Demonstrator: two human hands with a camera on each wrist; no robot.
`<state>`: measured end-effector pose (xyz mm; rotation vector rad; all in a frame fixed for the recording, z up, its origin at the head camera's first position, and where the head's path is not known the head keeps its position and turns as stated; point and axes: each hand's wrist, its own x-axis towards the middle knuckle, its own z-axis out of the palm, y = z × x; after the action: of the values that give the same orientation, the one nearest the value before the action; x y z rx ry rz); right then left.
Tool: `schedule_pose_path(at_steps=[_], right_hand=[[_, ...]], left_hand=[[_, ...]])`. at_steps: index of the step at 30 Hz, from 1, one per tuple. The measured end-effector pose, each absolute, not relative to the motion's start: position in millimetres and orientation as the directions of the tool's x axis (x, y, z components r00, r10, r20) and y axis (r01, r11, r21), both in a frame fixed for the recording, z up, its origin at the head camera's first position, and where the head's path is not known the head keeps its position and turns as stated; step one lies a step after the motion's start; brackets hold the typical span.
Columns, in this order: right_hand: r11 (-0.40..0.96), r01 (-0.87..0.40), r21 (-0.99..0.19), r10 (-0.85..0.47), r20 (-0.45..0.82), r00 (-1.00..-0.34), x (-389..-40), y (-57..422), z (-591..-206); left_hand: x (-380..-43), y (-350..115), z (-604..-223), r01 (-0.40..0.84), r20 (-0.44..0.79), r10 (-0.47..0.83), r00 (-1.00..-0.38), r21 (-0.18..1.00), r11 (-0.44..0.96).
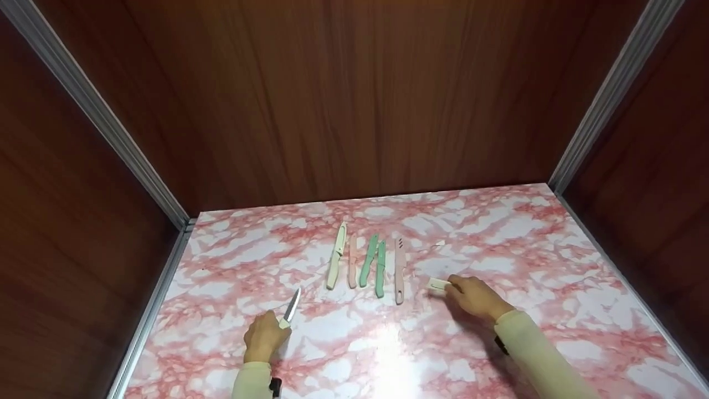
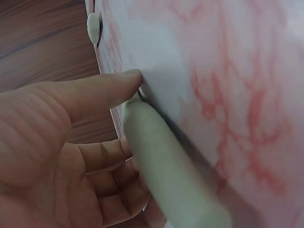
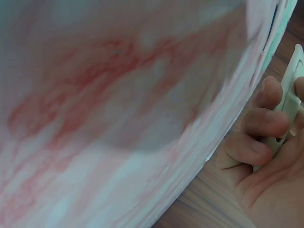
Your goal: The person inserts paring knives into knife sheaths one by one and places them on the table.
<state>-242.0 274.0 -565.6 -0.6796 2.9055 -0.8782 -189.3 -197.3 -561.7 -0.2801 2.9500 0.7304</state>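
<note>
My left hand (image 1: 265,336) pinches a cream-handled knife (image 1: 293,306) at the front left, its bare blade pointing away from me. In the left wrist view, the thumb and curled fingers hold the cream handle (image 2: 166,166) close over the tabletop. On the right, my right hand (image 1: 475,298) grips a cream knife sheath (image 1: 438,284). Its fingers wrap around the flat sheath (image 3: 290,92) in the right wrist view, hiding part of it. Between the hands and farther back lies a row of knives, with a cream knife (image 1: 334,260) at its left end.
The row also includes a slim pink knife (image 1: 353,263), two green knives (image 1: 368,263) and a broad pink knife (image 1: 399,271). They lie on a red-and-white marbled table (image 1: 532,249). Brown wood-grain panels (image 1: 354,100) with metal edging enclose the back and sides.
</note>
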Motion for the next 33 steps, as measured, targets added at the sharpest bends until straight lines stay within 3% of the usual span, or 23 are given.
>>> schedule_pose_path(at_steps=[21, 33], right_hand=[[0.726, -0.431, -0.535, -0.459, 0.088, -0.884, -242.4, 264.4, -559.2], [0.73, -0.406, -0.55, -0.442, 0.073, -0.894, -241.7, 257.0, -555.0]], left_hand=[[-188.5, -190.7, -567.2, -0.04, -0.034, -0.026, -0.999, 0.531, 0.847], [-191.0, -177.0, -565.4, 0.168, 0.101, 0.135, -0.986, 0.541, 0.824]])
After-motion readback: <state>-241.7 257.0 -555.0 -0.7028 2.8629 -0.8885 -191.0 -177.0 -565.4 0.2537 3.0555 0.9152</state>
